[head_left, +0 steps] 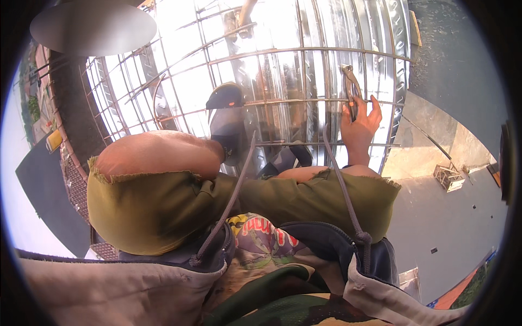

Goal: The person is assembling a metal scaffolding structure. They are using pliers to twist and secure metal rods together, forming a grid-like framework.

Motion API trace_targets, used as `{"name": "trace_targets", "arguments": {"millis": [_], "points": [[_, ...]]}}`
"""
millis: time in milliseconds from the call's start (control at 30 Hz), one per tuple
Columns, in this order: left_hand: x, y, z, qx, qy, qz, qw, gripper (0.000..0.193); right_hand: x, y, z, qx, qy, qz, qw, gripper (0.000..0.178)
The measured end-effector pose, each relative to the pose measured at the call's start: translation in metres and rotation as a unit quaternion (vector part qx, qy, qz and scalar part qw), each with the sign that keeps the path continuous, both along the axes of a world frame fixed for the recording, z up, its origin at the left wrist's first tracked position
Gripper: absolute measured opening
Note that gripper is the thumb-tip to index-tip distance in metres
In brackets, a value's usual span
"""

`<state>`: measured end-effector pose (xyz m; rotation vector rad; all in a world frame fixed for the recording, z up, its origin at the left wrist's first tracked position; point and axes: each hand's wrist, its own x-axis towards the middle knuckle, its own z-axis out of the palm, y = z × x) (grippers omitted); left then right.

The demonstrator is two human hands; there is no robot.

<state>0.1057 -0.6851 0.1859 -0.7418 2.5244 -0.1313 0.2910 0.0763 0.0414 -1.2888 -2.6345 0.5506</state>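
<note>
My right hand [360, 127] reaches past my right knee over a grid of steel bars. A pair of pincers [349, 87] with dark handles and a touch of orange sits in its grip. The handles run between thumb and fingers, the jaws point away from me, and one finger stretches out beside them. A thin crossing bar [304, 100] passes under the tool and the fingers. My left hand does not show; my bent left knee [157, 152] fills that side.
Shiny ribbed metal decking [277, 76] lies under the bar grid. My dark shoe [225, 106] stands among the bars. At the top edge, part of another person's limb [246, 19] appears in glare. Beyond the deck's right edge, far below, is a small wooden frame [449, 177].
</note>
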Motion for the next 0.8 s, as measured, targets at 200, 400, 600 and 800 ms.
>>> {"name": "trace_targets", "arguments": {"millis": [200, 400, 600, 800], "points": [[-0.082, 0.057, 0.0, 0.139, 0.016, -0.036, 0.989, 0.057, 0.001, -0.013, 0.005, 0.004, 0.003, -0.006, 1.0, 0.039], [-0.318, 0.406, 0.116, 0.421, -0.131, -0.303, 0.845, 0.066, 0.02, 0.033, 0.178, -0.404, 0.281, -0.057, 0.868, 0.009], [-0.194, 0.657, 0.267, 0.202, -0.422, -0.76, 0.451, 0.058, 0.051, -0.04, 0.372, -0.337, 0.221, 0.077, 0.912, 0.024], [-0.129, 0.632, 0.275, 0.133, -0.384, -0.784, 0.47, 0.025, 0.076, -0.121, 0.416, -0.278, 0.069, -0.141, 0.948, 0.041]]}}
